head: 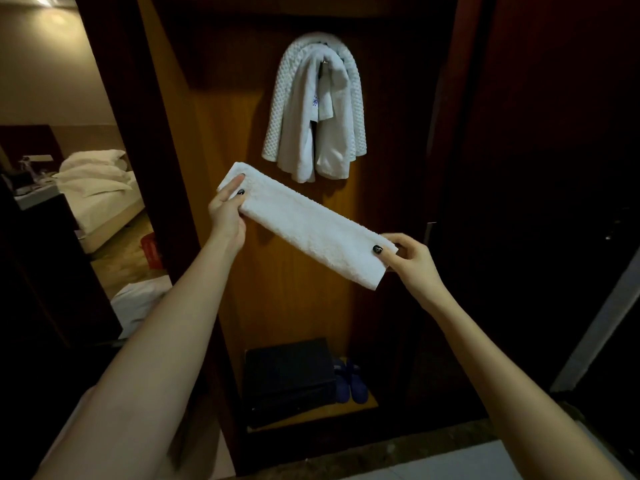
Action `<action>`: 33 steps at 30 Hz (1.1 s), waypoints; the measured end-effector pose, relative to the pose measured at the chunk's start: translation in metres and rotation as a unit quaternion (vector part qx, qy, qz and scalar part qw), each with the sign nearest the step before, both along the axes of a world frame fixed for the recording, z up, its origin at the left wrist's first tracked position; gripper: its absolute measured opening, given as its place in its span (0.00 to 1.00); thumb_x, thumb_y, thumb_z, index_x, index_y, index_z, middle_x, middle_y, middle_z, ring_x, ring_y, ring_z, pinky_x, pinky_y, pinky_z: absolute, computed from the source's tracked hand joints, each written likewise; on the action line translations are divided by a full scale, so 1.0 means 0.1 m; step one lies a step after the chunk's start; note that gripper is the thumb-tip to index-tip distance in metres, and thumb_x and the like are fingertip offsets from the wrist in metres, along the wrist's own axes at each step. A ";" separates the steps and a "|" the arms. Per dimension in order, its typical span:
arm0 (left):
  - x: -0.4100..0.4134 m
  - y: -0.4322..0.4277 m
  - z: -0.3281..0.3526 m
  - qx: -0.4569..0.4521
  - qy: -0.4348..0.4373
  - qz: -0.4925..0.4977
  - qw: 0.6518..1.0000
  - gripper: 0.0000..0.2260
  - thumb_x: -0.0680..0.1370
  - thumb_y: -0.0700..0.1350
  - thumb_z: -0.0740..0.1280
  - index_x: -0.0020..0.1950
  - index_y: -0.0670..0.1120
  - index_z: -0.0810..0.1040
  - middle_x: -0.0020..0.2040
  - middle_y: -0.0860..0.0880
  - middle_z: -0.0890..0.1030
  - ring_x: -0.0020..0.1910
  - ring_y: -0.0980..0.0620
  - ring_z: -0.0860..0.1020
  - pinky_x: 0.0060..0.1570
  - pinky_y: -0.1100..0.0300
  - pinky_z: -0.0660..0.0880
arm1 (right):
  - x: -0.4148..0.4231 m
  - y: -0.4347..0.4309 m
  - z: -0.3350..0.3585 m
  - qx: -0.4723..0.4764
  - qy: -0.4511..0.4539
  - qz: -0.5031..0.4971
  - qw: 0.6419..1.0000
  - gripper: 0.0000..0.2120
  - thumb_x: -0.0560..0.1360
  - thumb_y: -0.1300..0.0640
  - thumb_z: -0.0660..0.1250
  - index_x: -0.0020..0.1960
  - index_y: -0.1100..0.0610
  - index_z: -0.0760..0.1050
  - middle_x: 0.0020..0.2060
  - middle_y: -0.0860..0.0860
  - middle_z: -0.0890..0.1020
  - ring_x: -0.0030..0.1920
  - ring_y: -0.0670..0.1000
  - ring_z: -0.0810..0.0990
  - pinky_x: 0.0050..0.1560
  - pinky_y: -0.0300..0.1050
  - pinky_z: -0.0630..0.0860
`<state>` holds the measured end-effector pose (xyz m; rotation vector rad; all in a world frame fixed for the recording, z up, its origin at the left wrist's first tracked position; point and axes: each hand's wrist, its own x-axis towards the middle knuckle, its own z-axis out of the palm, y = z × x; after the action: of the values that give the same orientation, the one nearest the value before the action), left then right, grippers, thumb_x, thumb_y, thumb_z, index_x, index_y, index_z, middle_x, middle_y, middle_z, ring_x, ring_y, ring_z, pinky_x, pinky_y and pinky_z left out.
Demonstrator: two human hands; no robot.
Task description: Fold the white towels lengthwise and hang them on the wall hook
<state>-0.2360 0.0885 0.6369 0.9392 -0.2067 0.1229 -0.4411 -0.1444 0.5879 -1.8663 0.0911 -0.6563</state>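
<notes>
One folded towel (311, 226) is stretching between left hand (227, 209) and right hand (410, 258), below the hook (325, 62).
Each hand is pinching one end. Folding is looking done, so hanging is coming next, calling for lifting the strip and draping its middle over the hook. At least two hung towels (313, 133) are already crowding it; the exact count is unclear.
</notes>
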 end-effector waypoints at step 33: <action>1.28 -0.67 0.99 -0.059 -0.064 -0.005 0.996 0.19 0.72 0.27 0.63 0.52 0.46 0.83 0.53 0.47 0.80 0.52 0.50 0.80 0.42 0.60 0.80 | 1.33 -0.90 0.94 -0.001 0.067 0.149 0.987 0.11 0.78 0.60 0.66 0.40 0.62 0.81 0.38 0.55 0.82 0.44 0.53 0.79 0.54 0.49 0.76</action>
<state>-0.1081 0.0217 0.7356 0.8139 -0.3198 0.1839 -0.3081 -0.2342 0.6814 -1.8766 -0.1002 -0.3240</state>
